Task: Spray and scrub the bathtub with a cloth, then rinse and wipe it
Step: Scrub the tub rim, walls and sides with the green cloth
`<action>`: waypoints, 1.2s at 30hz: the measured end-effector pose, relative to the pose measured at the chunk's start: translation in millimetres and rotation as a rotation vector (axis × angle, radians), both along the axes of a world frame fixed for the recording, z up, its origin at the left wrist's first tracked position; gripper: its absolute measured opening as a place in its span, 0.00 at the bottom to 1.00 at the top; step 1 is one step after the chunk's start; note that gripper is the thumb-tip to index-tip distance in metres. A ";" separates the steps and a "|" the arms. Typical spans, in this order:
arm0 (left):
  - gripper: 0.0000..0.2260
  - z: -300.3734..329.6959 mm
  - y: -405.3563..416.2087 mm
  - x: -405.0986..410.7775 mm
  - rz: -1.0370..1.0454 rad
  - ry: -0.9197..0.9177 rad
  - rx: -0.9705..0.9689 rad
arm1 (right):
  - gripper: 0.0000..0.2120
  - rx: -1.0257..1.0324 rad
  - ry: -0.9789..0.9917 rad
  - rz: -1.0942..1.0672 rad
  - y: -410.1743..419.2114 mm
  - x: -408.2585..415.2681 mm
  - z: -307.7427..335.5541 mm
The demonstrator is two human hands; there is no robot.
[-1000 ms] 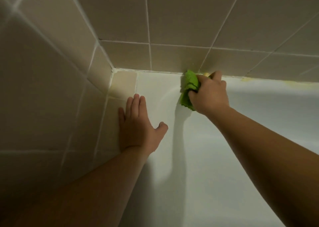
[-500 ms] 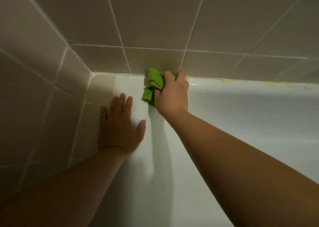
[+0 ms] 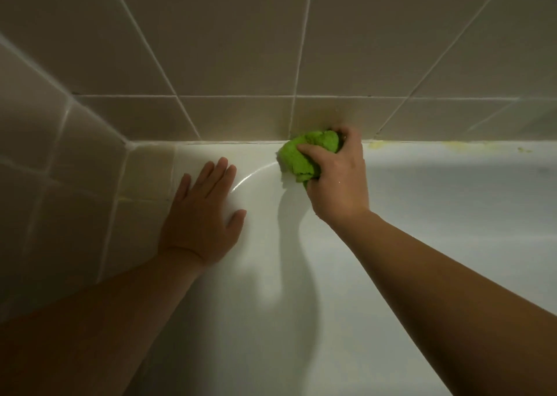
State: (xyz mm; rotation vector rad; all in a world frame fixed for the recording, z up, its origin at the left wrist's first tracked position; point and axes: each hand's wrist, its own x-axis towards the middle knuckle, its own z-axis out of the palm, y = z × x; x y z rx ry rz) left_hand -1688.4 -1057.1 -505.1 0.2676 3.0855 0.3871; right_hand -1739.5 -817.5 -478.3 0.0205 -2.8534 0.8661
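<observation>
The white bathtub (image 3: pixel 437 203) fills the lower right of the head view, its far rim meeting the tiled wall. My right hand (image 3: pixel 337 178) grips a bunched green cloth (image 3: pixel 304 154) and presses it against the tub's rim just below the wall joint. My left hand (image 3: pixel 202 212) lies flat with fingers spread on the tub's corner, beside the tiled end wall, holding nothing. Both forearms reach in from the bottom.
Beige wall tiles (image 3: pixel 241 40) with white grout rise behind the tub and along the left side (image 3: pixel 60 184). Yellowish stains (image 3: pixel 470 146) mark the joint along the rim to the right of the cloth.
My right hand has turned, so the cloth now shows as a rounded wad under my fingers at the rim. The left hand stays flat on the corner. The camera view has shifted.
</observation>
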 end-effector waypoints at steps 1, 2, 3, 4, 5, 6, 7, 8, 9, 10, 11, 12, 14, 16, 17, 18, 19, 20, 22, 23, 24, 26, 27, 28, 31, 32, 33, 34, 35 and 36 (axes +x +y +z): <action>0.34 0.4 1.3 -3.9 -0.026 0.003 0.001 | 0.24 0.040 0.027 -0.042 10.2 0.8 -1.9; 0.34 0.3 2.2 -7.4 -0.048 0.010 0.001 | 0.24 0.071 0.047 -0.106 19.9 2.4 -3.6; 0.33 0.2 2.5 -11.1 -0.069 0.013 -0.004 | 0.25 0.089 0.051 -0.176 26.9 4.9 -4.9; 0.33 0.2 3.1 -14.4 -0.089 0.009 -0.010 | 0.25 0.088 0.045 -0.222 30.9 6.8 -5.9; 0.33 0.6 3.7 -17.4 -0.102 0.000 -0.014 | 0.26 0.056 0.041 -0.229 31.6 8.0 -5.7; 0.33 0.9 4.5 -20.7 -0.109 -0.006 -0.018 | 0.28 -0.009 0.038 -0.210 30.7 7.6 -5.7; 0.33 1.0 5.5 -24.1 -0.113 -0.010 -0.020 | 0.31 -0.096 0.029 -0.190 29.1 6.9 -4.9; 0.33 0.7 6.1 -26.7 -0.118 -0.010 -0.022 | 0.33 -0.189 0.026 -0.189 27.5 7.0 -3.9; 0.33 0.2 6.8 -29.1 -0.124 -0.005 -0.023 | 0.33 -0.268 0.041 -0.209 26.4 7.5 -3.8; 0.33 -0.4 7.7 -31.6 -0.131 0.005 -0.021 | 0.33 -0.312 0.065 -0.239 25.9 9.7 -4.6; 0.33 -0.7 8.4 -33.9 -0.138 0.012 -0.020 | 0.32 -0.306 0.077 -0.279 25.0 13.0 -6.2; 0.34 -1.1 9.5 -36.5 -0.144 0.013 -0.023 | 0.31 -0.256 0.076 -0.323 23.7 16.0 -8.7; 0.34 -2.3 11.3 -41.8 -0.154 0.005 -0.035 | 0.32 -0.227 0.047 -0.423 18.1 20.0 -14.3; 0.34 -3.1 12.7 -45.6 -0.160 0.004 -0.041 | 0.33 -0.334 0.009 -0.483 6.1 22.0 -17.3; 0.34 -3.3 13.2 -46.6 -0.161 0.005 -0.042 | 0.33 -0.393 0.002 -0.498 -0.6 22.3 -18.2; 0.34 -3.2 13.6 -46.7 -0.161 0.004 -0.044 | 0.34 -0.445 0.003 -0.517 -7.0 21.9 -18.6; 0.34 -3.6 13.7 -47.2 -0.163 0.005 -0.046 | 0.34 -0.500 0.008 -0.542 -12.6 20.1 -18.8; 0.34 -4.1 13.7 -47.3 -0.167 0.010 -0.048 | 0.33 -0.561 0.015 -0.570 -17.9 17.8 -17.9; 0.34 -4.9 13.3 -48.5 -0.178 0.019 -0.049 | 0.31 -0.662 0.016 -0.603 -26.7 12.4 -13.1; 0.34 -5.1 13.0 -49.3 -0.183 0.017 -0.050 | 0.31 -0.679 0.001 -0.600 -29.4 10.9 -10.2; 0.34 -5.3 13.3 -50.1 -0.186 0.011 -0.051 | 0.31 -0.682 -0.016 -0.585 -30.9 10.6 -8.8; 0.33 -6.4 13.6 -52.2 -0.203 0.013 -0.052 | 0.34 -0.676 -0.018 -0.540 -31.8 12.5 -10.7; 0.33 -7.2 13.7 -53.2 -0.214 0.018 -0.052 | 0.36 -0.669 -0.015 -0.527 -31.2 13.4 -12.5; 0.33 -8.2 13.8 -54.1 -0.225 0.024 -0.053 | 0.37 -0.656 -0.015 -0.523 -30.0 12.8 -14.8; 0.32 -10.3 13.0 -56.5 -0.249 0.033 -0.057 | 0.33 -0.583 0.040 -0.554 -25.9 6.4 -21.7; 0.32 -10.6 12.9 -57.1 -0.251 0.038 -0.056 | 0.31 -0.568 0.080 -0.567 -23.5 4.2 -23.1; 0.32 -10.7 12.7 -57.6 -0.251 0.047 -0.052 | 0.31 -0.574 0.120 -0.588 -20.5 1.9 -23.8; 0.32 -11.1 12.8 -57.9 -0.253 0.060 -0.046 | 0.31 -0.597 0.152 -0.624 -17.0 -0.6 -23.2; 0.31 -12.3 13.1 -58.0 -0.256 0.074 -0.043 | 0.31 -0.626 0.178 -0.681 -13.4 -4.2 -23.6; 0.31 -13.3 13.3 -58.1 -0.261 0.087 -0.042 | 0.31 -0.652 0.197 -0.745 -10.9 -8.3 -23.4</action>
